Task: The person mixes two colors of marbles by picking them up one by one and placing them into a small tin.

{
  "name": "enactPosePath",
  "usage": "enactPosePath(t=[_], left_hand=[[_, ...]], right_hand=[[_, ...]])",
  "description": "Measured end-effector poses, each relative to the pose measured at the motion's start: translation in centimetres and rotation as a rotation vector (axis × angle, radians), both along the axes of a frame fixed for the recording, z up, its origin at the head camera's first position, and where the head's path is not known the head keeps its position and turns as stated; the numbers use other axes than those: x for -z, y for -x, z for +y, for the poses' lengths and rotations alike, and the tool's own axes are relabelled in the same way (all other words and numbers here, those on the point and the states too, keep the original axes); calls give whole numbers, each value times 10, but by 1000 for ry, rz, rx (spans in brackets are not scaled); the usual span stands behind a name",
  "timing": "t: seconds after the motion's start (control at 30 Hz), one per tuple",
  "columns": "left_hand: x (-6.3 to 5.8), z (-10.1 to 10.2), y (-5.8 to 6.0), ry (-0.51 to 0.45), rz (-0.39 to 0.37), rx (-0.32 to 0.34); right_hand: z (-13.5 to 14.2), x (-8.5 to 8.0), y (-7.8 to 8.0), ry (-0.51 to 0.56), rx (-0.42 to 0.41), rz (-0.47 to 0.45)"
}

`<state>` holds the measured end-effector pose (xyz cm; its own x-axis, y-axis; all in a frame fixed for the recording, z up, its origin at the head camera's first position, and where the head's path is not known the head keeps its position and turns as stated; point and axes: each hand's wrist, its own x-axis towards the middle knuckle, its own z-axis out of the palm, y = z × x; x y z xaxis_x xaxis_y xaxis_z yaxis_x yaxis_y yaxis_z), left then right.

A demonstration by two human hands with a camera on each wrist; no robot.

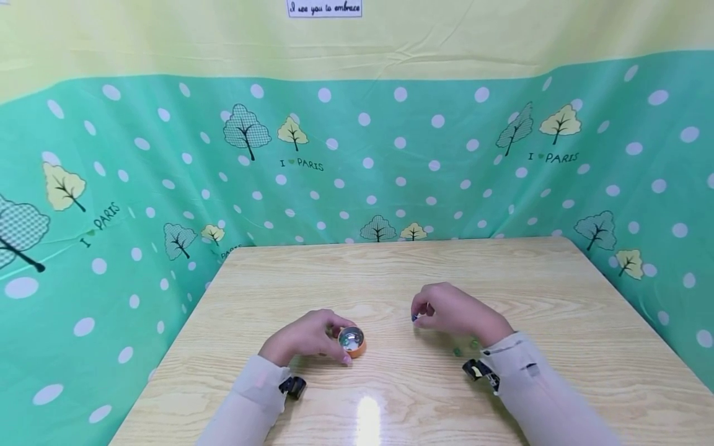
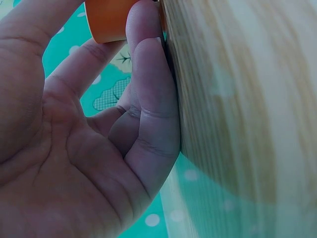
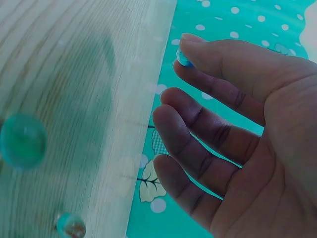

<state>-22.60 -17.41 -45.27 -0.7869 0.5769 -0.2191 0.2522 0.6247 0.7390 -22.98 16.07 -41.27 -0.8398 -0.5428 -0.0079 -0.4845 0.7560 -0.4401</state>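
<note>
Toward the middle of the table, my left hand (image 1: pixel 308 337) grips a small orange cup (image 1: pixel 359 352) with a shiny silver inside. Something greenish and clear shows in the cup, too small to name surely. In the left wrist view, the orange wall (image 2: pixel 106 22) stands between thumb and fingers. My right hand (image 1: pixel 454 313) pinches a blue marble (image 3: pixel 184 57) between thumb and index finger, right of the cup and apart from it. Its other fingers are loosely bent. Two greenish glass marbles (image 1: pixel 457 352) (image 3: pixel 23 141) lie on the table by the right wrist.
The light wood-grain table (image 1: pixel 390 272) runs back to a green polka-dot curtain (image 1: pixel 385 142) that also hangs along both sides. A small black device (image 1: pixel 294 387) is strapped at the left wrist, another (image 1: pixel 475 370) at the right. A bright reflection lies on the tabletop's front.
</note>
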Motion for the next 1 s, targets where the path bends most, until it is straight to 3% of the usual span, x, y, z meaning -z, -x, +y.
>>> enactPosePath(t=[0.67, 1.0], left_hand=[[-1, 1, 1, 20, 7, -18], [0, 0, 1, 7, 12, 10]], right_hand=[[-34, -2, -1, 12, -77, 12], [-47, -1, -1, 20, -109, 22]])
